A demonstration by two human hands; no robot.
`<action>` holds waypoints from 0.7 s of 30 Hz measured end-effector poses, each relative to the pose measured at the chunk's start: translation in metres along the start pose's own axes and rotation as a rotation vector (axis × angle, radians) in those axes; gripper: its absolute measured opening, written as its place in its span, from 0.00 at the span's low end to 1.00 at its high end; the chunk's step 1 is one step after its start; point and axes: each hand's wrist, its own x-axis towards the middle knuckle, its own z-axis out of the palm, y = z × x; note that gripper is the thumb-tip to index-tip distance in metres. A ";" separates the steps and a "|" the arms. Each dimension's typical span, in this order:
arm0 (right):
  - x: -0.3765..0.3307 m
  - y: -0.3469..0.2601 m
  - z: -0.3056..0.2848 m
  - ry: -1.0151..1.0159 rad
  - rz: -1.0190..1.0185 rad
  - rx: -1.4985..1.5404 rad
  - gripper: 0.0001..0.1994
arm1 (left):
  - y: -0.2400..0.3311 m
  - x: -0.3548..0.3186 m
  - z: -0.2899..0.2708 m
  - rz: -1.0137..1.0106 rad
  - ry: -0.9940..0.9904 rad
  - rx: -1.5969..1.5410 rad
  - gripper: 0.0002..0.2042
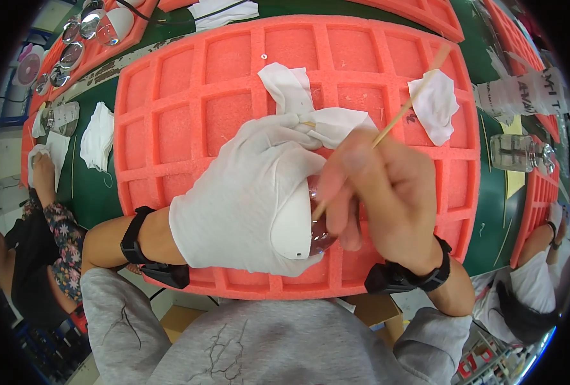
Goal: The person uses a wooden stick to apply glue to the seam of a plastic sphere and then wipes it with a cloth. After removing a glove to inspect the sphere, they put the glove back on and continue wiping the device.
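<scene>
Since the round shell (291,224) looks smooth and could roll, your left hand (240,186) seems to hug it to stop it slipping. That hand wears a soft white glove and curls around the shell's white side. The shell sits at the middle of our clock, above the pink foam tray (176,67).

Near 3 o'clock, your bare right hand (391,199) pinches a thin wooden stick (413,106). The stick's top leans toward 1 o'clock, likely so its low end can reach the line where white meets dark. Blur hides whether your other fingers touch the shell.

The shell's dark side is shiny and see-through. The tray is spongy, with square holes like a waffle. Thin, wrinkly white cloth (288,90) lies at 12 o'clock, perhaps put there for easy grabbing. Between 2 and 3 o'clock, a clear jar (512,153) lies on the green bench (490,221).
</scene>
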 end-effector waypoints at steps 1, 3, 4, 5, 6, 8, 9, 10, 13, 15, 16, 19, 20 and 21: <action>0.000 0.001 -0.005 -0.106 -0.095 -0.106 0.20 | 0.000 0.000 0.001 0.005 0.012 0.003 0.34; 0.000 0.001 -0.007 -0.213 -0.190 -0.212 0.21 | 0.000 0.001 0.000 0.010 0.025 0.006 0.34; 0.000 0.000 -0.004 -0.135 -0.101 -0.133 0.21 | 0.000 0.003 -0.002 -0.017 -0.026 0.000 0.34; 0.000 -0.001 -0.002 -0.056 -0.011 -0.053 0.21 | 0.000 0.005 -0.004 -0.044 -0.079 -0.006 0.34; 0.000 -0.001 0.000 0.023 0.079 0.027 0.21 | 0.001 0.005 -0.005 -0.072 -0.132 -0.012 0.34; -0.001 0.004 -0.001 -0.033 -0.052 -0.058 0.21 | 0.001 0.002 -0.003 -0.057 -0.099 -0.003 0.35; -0.001 0.007 -0.001 -0.090 -0.184 -0.144 0.21 | 0.001 -0.001 -0.003 -0.042 -0.065 0.006 0.35; 0.000 0.008 -0.002 -0.148 -0.316 -0.233 0.21 | 0.000 -0.001 -0.002 -0.026 -0.028 0.014 0.35; -0.004 -0.001 0.003 -0.033 -0.102 -0.114 0.20 | 0.004 0.002 -0.005 -0.073 -0.055 0.001 0.34; -0.005 -0.003 0.004 0.025 0.005 -0.052 0.20 | 0.004 0.003 -0.005 -0.098 -0.070 -0.005 0.34; -0.005 -0.004 0.002 -0.011 -0.033 -0.089 0.20 | 0.003 0.002 -0.005 -0.082 -0.082 0.010 0.34; -0.005 -0.002 0.000 -0.081 -0.108 -0.163 0.19 | 0.002 0.000 -0.003 -0.053 -0.106 0.036 0.35; -0.004 0.001 -0.001 -0.091 -0.164 -0.184 0.19 | 0.003 0.001 -0.002 -0.071 -0.078 0.022 0.33; -0.003 0.004 -0.002 -0.102 -0.220 -0.204 0.19 | 0.004 0.002 -0.002 -0.089 -0.050 0.008 0.32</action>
